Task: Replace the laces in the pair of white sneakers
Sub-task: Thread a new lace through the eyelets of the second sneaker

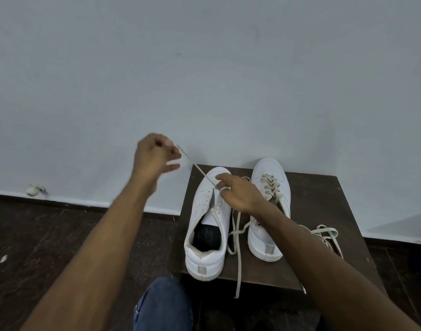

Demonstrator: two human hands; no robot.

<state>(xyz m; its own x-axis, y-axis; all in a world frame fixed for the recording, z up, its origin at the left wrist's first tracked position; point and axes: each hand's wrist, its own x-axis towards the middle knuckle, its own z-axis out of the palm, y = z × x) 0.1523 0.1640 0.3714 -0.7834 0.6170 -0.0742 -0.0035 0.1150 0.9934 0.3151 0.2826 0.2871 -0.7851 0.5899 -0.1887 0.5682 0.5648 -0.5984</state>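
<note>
Two sneakers (238,218), dark stool (324,211), pale wall (204,68)

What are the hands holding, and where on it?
The left hand pinches the thin off-white shoelace near its free end, pulling it taut from the left white sneaker. The right hand rests on that sneaker's eyelet area; its grip is unclear.

both white sneakers (206,235) look like smooth matt leather-ish stuff, laces (271,185) are flat woven cloth, off-white. the stool top (324,211) is dark matt wood, floor (61,235) dark and slightly glossy, wall (204,68) plain matt paint.
</note>
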